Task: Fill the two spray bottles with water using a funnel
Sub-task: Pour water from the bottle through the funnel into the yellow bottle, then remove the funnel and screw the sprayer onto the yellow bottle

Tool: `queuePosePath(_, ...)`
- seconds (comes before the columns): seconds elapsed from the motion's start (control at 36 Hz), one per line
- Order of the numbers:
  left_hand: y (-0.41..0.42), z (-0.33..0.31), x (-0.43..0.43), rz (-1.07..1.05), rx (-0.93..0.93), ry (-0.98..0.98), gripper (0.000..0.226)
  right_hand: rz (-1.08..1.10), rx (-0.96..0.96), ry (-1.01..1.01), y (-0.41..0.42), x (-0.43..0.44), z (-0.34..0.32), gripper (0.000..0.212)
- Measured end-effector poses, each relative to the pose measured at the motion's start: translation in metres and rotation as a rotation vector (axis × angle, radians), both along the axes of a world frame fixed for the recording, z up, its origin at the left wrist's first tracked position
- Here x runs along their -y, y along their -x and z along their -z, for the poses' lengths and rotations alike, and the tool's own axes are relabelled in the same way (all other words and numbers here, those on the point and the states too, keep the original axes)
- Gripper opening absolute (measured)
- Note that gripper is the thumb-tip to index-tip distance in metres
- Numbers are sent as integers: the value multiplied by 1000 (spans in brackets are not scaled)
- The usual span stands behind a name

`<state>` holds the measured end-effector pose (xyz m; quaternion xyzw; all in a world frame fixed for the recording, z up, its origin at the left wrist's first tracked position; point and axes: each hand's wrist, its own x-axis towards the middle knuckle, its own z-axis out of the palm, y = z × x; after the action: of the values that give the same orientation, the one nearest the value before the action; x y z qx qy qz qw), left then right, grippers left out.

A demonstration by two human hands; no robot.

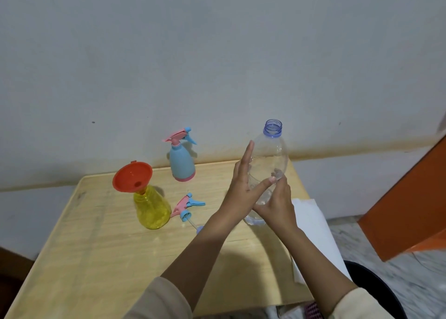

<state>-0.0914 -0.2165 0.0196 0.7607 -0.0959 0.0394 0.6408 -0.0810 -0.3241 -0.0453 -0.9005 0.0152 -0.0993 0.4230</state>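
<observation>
1. The clear bottle (pixel 271 154) is held upright over the far right part of the worktop (pixel 96 258), with its cap off and its mouth up. The right grip (pixel 277 205) is wrapped around the lower part. The left grip (pixel 241 185) lies with straight fingers flat against the left side, thumb across the front. It supports more than it clasps.
2. The yellow spray bottle (pixel 152 207) stands on the left of the worktop with the orange funnel (pixel 131 176) in its neck. Its loose spray head (pixel 188 205) lies just beside it, on the right. The blue spray bottle (pixel 181 164) stands farther away, near the wall, with its head still on.
3. The funnel leans to the left and its bowl is much wider than the neck. No hand steadies it, so I think a fast pour may tip the funnel or even the light yellow bottle.
4. The clear bottle looks thin and soft. A hard squeeze while tilting may push water out too quickly and past the funnel. I cannot tell how much water is inside.
5. A spill would wet the loose spray head and the white sheet (pixel 311 222) at the right edge of the worktop, as both lie close.
6. The blue bottle cannot take the funnel until its head is unscrewed. If this is forgotten, only one bottle gets filled.
</observation>
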Motion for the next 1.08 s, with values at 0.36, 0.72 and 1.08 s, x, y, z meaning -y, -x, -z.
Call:
queuePosePath(0.36, 3, -4, -7, -11, -13, -34, 87, -83, 71, -142, 5, 5, 6, 107)
queuePosePath(0.72, 1, 5, -17, 35, -7, -28, 81, 79, 64, -231, 23, -7, 8, 90)
queuePosePath(1.08, 59, 71, -178, -544, 169, -234, 24, 98, 235, -262, 70, -127, 0, 39)
